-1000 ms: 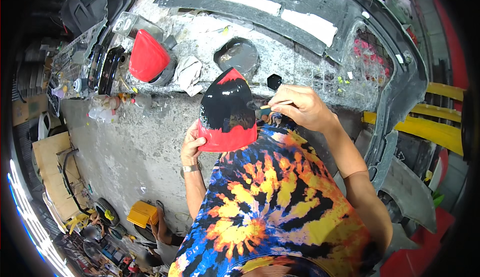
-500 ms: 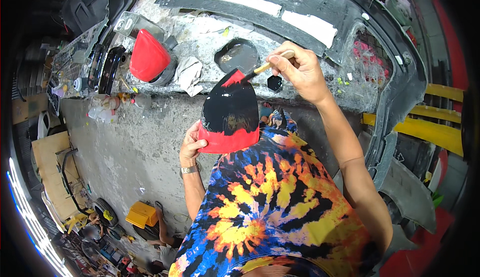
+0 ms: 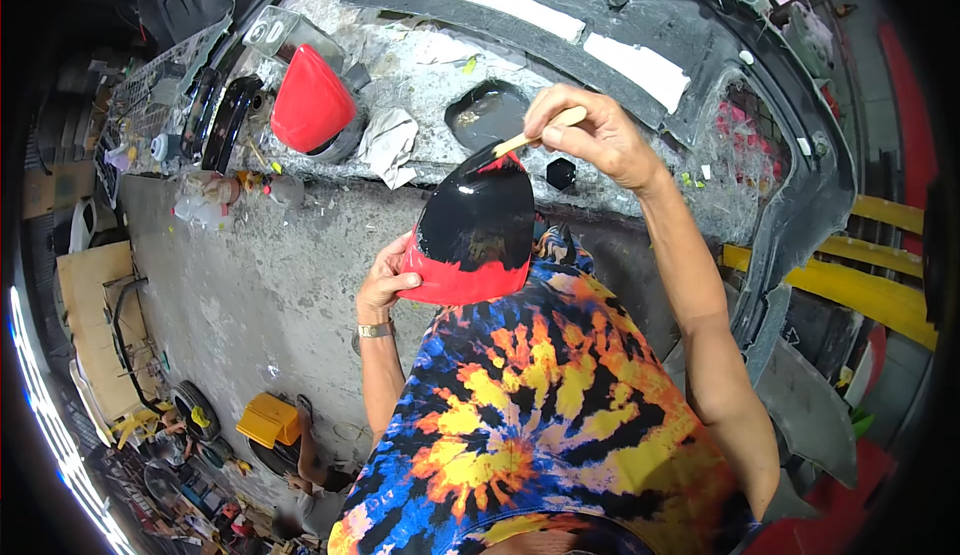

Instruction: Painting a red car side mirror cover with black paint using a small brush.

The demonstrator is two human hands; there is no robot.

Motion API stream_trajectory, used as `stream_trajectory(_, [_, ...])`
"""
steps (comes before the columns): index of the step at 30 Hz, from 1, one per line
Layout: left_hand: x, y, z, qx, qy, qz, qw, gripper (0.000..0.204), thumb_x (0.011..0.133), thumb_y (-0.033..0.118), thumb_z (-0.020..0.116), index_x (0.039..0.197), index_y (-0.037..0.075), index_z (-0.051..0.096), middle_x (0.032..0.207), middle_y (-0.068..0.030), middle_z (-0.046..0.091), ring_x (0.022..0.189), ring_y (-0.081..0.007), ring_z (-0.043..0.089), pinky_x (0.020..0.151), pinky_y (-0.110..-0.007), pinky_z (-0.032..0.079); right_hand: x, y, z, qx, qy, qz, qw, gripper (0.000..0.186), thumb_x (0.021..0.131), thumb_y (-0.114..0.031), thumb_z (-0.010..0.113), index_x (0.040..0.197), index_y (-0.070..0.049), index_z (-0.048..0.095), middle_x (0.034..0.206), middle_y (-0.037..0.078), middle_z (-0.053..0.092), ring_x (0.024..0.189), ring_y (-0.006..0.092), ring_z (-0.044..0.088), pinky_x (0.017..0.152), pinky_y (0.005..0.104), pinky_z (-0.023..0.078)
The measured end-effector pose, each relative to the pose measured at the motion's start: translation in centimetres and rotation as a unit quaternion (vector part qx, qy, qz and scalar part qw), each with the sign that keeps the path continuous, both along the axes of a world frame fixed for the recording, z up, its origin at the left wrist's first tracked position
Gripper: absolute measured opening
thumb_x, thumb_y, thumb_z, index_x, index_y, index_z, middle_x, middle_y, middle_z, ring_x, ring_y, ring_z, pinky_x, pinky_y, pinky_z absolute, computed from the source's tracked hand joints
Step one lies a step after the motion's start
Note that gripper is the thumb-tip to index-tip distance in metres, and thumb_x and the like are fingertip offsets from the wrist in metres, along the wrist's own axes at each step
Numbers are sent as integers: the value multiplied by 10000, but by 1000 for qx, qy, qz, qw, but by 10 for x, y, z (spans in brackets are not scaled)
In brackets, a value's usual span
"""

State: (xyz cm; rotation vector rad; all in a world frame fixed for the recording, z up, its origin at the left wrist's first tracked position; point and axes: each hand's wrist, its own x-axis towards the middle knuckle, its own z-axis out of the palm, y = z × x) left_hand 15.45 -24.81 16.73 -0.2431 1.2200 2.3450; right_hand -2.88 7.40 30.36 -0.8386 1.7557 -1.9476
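My left hand (image 3: 391,280) grips the lower left edge of a curved shell (image 3: 474,225), red at the bottom and mostly coated glossy black, with a small red patch near its tip. My right hand (image 3: 580,132) pinches a brush with a pale wooden handle (image 3: 524,139), its end against the shell's upper tip. Behind the shell on the bench are a dark, shallow octagonal tray (image 3: 486,113) and a small hexagonal black container (image 3: 561,174). A second, all-red shell (image 3: 312,100) rests on a dark base to the left, beside crumpled paper (image 3: 388,148).
A large grey bumper (image 3: 650,15) with white strips arches over the bench (image 3: 620,203). Yellow panels (image 3: 865,305) stand at right. A wooden board (image 3: 95,325) is at left. Other people (image 3: 310,465) are low at bottom left, near a yellow box (image 3: 268,415) and tyre.
My right hand moved up from the shell's right side to its tip with the brush. Black now covers more of the red tip. The shell tilted slightly; the whole view shifted a little.
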Motion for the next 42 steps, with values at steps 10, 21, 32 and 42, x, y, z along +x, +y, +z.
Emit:
stream_trajectory(10, [-5, 2, 9, -5, 6, -13, 1000, 856, 664, 79, 815, 1387, -45, 376, 1287, -133, 566, 1154, -209, 570, 1025, -354, 428, -26, 11, -22, 121, 8, -13, 992, 88, 854, -97, 586, 876, -18, 617, 834, 4, 623, 758, 49, 549, 672, 213, 445])
stream_trajectory(21, [-7, 1, 8, -12, 7, -32, 999, 828, 661, 65, 811, 1375, -29, 402, 1270, -122, 580, 1136, -204, 582, 1012, -343, 437, -19, -5, -11, 115, 56, 13, 992, 96, 823, -52, 553, 875, -14, 624, 806, 13, 634, 709, 60, 548, 651, 220, 438])
stream_trajectory(32, [-5, 3, 5, 9, -4, -1, 1000, 869, 652, 70, 824, 1385, -53, 373, 1316, -137, 542, 1177, -217, 557, 1034, -353, 418, 16, -1, -1, 64, -127, -76, 987, 155, 917, -153, 613, 819, -34, 623, 680, -10, 589, 527, 12, 443, 457, 168, 320])
stream_trajectory(42, [-7, 3, 13, -2, -7, -9, 1000, 875, 655, 61, 818, 1391, -59, 359, 1335, -144, 524, 1201, -223, 539, 1044, -362, 410, -5, 4, 2, 131, -39, -206, 969, 216, 923, -187, 607, 779, -26, 611, 627, -6, 581, 559, 27, 499, 494, 200, 376])
